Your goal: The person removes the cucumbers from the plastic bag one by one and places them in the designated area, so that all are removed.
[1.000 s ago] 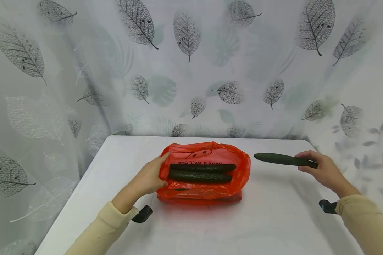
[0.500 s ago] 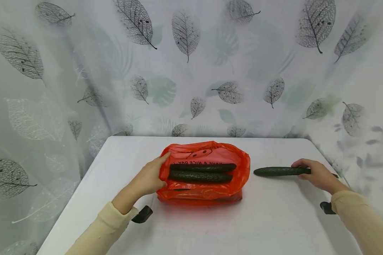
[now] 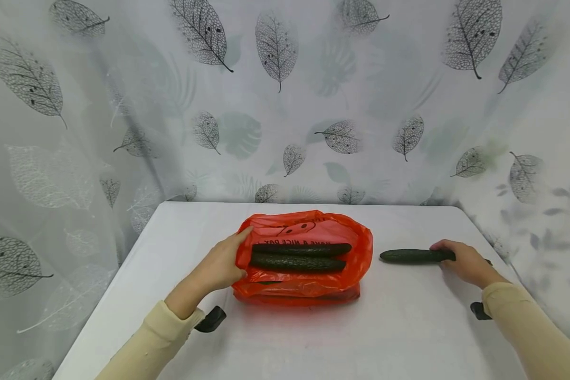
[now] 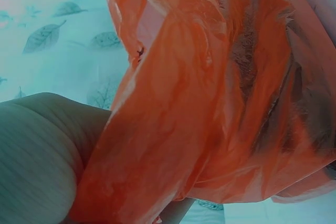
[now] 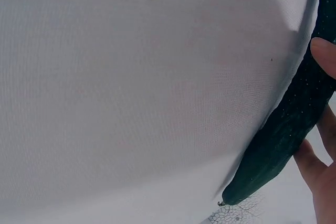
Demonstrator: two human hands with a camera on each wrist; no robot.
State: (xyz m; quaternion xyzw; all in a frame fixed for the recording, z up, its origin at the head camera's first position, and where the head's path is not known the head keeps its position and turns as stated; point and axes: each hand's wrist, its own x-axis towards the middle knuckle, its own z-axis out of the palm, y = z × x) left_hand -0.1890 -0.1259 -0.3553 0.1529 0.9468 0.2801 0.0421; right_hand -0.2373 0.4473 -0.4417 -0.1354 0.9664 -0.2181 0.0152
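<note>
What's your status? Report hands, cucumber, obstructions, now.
Left hand grips red bag, left side. Right hand grips one cucumber, right of bag. Nothing visible between cucumber and bag.

I see long, cream cloth sleeves (image 3: 147, 338) with round cuffs (image 3: 172, 316), and a small black block (image 3: 210, 320) beside each one.

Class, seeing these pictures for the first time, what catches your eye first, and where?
Probably the bright red bag, open just below the head view's middle, with cucumbers inside and the left hand holding its left edge. Next comes the lone cucumber gripped by the right hand, right of the bag.
</note>
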